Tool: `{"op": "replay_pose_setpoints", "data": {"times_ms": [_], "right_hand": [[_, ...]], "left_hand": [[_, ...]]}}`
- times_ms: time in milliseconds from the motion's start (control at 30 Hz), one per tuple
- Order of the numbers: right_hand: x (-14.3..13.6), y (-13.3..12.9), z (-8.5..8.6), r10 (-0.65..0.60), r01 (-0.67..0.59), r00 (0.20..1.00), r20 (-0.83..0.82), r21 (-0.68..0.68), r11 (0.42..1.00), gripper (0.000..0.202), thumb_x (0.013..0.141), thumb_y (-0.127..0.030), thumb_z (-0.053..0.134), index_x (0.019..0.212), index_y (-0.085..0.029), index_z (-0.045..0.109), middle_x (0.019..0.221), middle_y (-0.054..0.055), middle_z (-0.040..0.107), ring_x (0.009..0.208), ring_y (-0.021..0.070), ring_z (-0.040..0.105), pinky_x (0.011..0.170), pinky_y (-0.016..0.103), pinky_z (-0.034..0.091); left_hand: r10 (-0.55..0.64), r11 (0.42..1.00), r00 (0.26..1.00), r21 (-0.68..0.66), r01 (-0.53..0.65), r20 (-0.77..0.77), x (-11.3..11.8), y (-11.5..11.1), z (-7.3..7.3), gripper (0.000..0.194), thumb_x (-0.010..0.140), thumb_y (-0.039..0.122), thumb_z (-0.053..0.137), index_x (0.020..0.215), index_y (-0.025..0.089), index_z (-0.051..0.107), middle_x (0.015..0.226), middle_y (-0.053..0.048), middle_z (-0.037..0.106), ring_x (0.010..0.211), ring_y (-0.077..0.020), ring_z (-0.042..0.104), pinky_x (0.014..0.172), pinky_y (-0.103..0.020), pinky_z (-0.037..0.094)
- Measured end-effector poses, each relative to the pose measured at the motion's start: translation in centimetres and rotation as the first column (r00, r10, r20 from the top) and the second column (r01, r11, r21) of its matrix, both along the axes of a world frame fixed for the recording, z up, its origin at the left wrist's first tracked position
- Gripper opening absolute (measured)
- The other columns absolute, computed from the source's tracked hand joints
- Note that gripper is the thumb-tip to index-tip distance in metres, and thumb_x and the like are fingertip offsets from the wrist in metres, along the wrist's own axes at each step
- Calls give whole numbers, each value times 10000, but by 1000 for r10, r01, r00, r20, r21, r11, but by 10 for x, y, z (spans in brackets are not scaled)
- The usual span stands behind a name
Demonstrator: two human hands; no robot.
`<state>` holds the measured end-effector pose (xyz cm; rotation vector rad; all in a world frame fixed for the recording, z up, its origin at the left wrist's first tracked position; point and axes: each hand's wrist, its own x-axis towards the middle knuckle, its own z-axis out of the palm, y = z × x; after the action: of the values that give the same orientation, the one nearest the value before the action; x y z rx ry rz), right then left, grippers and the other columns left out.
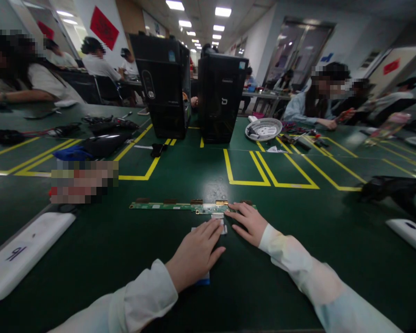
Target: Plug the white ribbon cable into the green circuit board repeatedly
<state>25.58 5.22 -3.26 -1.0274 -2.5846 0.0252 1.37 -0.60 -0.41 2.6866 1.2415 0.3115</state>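
Note:
A long, narrow green circuit board [173, 206] lies across the dark green table, with brown tabs along its far edge. My left hand [198, 249] rests flat over a white flat ribbon cable [224, 228], fingers stretched out and thumb apart. The cable's blue end [204, 280] shows below the palm; the rest is hidden under the hand. Just above those fingertips is a white connector [217, 215] at the board's near edge. My right hand [250, 224] is open, its spread fingertips touching or just over the board's right part.
Two black computer towers [166, 92] [222, 99] stand at the back. A white basket [263, 129] sits right of them. White devices [27, 254] [411, 236] lie at both sides. Yellow tape [249, 183] marks the table. Dark cables [107, 125] lie left; people sit around.

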Motion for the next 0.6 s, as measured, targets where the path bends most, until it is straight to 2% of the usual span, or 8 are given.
{"op": "replay_pose_setpoints", "data": {"times_ms": [367, 600], "right_hand": [[0, 0, -1, 0, 0, 1000, 0, -1, 1000, 401, 937, -319, 438, 1302, -192, 543, 1343, 142, 510, 1252, 276, 450, 1038, 505, 392], [0, 1, -2, 6, -6, 1000, -17, 4, 1000, 392, 935, -312, 440, 1293, -193, 549, 1337, 144, 516, 1245, 272, 456, 1025, 500, 405]], "left_hand": [[-21, 1000, 1000, 23, 21, 11, -1, 5, -6, 521, 968, 432, 371, 1419, 174, 400, 1475, -98, 448, 1339, -247, 432, 1050, -423, 430], [-35, 999, 998, 29, 34, 45, -2, 8, 0, 455, 966, 381, 405, 1368, 180, 472, 1420, -79, 519, 1336, -228, 437, 1075, -420, 410]]}}
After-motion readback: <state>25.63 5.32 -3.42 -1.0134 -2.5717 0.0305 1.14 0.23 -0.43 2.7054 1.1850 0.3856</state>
